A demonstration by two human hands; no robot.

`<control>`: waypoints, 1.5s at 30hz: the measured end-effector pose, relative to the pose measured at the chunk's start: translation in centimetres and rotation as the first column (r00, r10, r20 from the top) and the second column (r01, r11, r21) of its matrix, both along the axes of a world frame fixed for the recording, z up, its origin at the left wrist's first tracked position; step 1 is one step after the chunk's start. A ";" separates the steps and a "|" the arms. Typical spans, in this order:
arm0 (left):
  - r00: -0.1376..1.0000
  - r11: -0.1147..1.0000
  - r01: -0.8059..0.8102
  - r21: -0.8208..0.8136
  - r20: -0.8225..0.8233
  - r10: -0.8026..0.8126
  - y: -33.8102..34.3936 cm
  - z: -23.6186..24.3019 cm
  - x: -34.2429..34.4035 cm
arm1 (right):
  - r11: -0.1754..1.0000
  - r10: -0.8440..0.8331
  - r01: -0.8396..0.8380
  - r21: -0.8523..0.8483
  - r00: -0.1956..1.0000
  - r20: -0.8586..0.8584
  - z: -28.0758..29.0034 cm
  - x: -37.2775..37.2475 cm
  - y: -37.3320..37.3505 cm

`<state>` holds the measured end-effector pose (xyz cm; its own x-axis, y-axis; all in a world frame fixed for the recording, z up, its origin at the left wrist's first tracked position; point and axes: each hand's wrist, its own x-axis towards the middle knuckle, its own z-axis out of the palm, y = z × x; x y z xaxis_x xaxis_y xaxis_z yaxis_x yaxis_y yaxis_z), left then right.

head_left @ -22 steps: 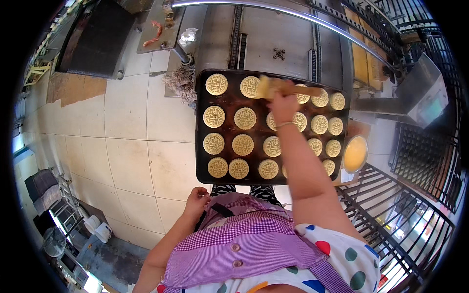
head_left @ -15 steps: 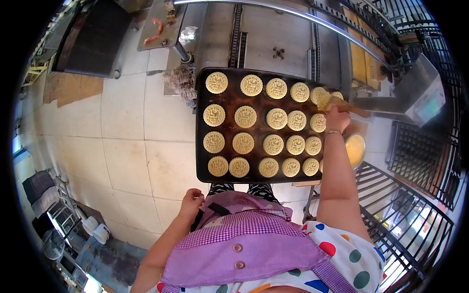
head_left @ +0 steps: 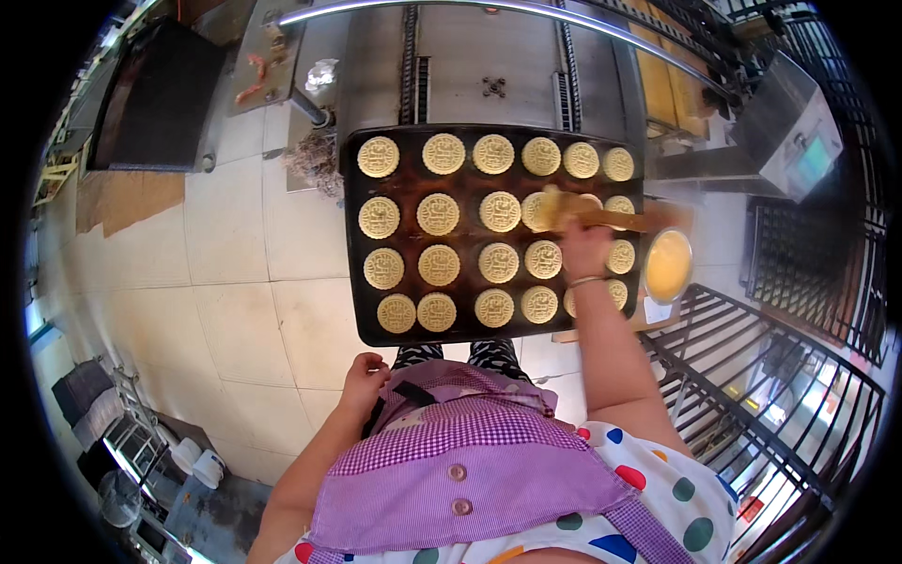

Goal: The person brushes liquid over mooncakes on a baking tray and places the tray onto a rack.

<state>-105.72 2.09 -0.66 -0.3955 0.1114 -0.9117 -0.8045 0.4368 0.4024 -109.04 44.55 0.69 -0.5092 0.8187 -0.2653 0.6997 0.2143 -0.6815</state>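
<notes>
A dark baking tray (head_left: 411,193) lies in front of me, bearing rows of round, pale mooncakes (head_left: 499,262) with embossed tops and fluted edges. My right hand (head_left: 587,252) grips a pastry brush (head_left: 615,220) by its flat wooden handle. Its yellowish bristles, smeared by motion, are over a mooncake in the second row from the far side, right of the tray's middle. Hand and brush hide some mooncakes in part. Beside the tray's right edge stands a bowl of yellow liquid (head_left: 669,267). My left hand (head_left: 365,378) hangs by the apron, its fingers curled in with nothing seen in them.
Beyond the tray is a metal machine bed (head_left: 489,61) with chains and a shiny bar (head_left: 489,7) across it. A metal box with a lit panel (head_left: 799,141) stands at the far right. Black metal racks (head_left: 752,376) are to the right, pale floor tiles (head_left: 225,324) to the left.
My right hand has swept the brush leftward and a little nearer, from the far right corner mooncakes into the second row. The whole scene shifted slightly left. My left hand stays curled near the apron.
</notes>
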 end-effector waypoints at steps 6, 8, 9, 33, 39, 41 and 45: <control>1.000 1.000 0.024 -0.014 0.015 -0.024 -0.4 -0.6 0.8 | 0.973 -0.028 0.054 0.224 0.993 -0.116 -2.5 4.2 6.3; 0.999 0.998 0.045 -0.033 0.018 -0.044 0.9 0.2 0.1 | 0.990 0.114 -0.114 0.085 0.993 -0.005 -1.6 2.4 1.9; 0.999 0.999 0.049 -0.024 0.010 -0.049 1.5 0.4 -0.1 | 0.976 0.219 -0.206 0.075 0.905 -0.366 -2.1 1.4 -0.6; 0.971 0.970 0.240 -0.028 0.010 -0.240 14.5 1.2 5.9 | 0.908 -0.417 0.359 -0.218 0.827 -0.377 -0.1 16.8 19.9; 0.926 0.927 0.376 -0.009 0.036 -0.375 17.7 0.8 8.3 | 0.804 -0.484 0.575 0.153 0.782 -0.392 -6.3 31.2 27.5; 0.933 0.934 0.357 0.000 0.032 -0.357 18.7 0.7 8.7 | 0.794 -0.470 0.512 0.328 0.859 -0.204 -9.3 35.0 29.1; 0.938 0.938 0.346 -0.012 0.020 -0.346 20.1 1.1 9.2 | 0.800 -0.549 0.437 0.410 0.810 0.207 -10.1 35.2 28.2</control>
<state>-96.48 22.14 0.48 -0.3196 0.2246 -0.9206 -0.6092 0.6955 0.3811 -73.85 72.79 -9.36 0.0492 0.9988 -0.0055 0.9266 -0.0477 -0.3729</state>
